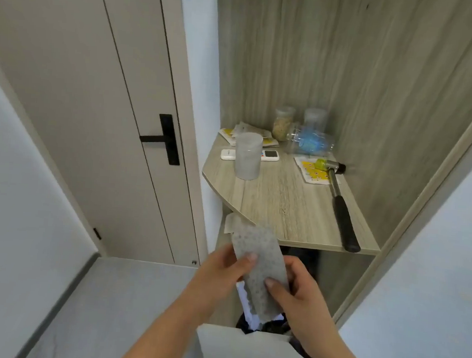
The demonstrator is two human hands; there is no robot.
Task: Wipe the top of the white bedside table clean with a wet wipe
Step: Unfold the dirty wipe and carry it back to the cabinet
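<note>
Two bare hands hold a grey, dotted wet wipe (259, 267) upright in front of a wood-grain corner shelf (283, 204) — the left hand (222, 273) pinching its left edge, the right hand (296, 292) gripping its lower right side. On the shelf stand a translucent cup (248, 156) in front of a white remote control (270, 155), several clear jars (283, 123) at the back, and a black-handled hammer (341, 211) lying along the right side. A pale door with a black handle (163, 139) stands shut at left.
</note>
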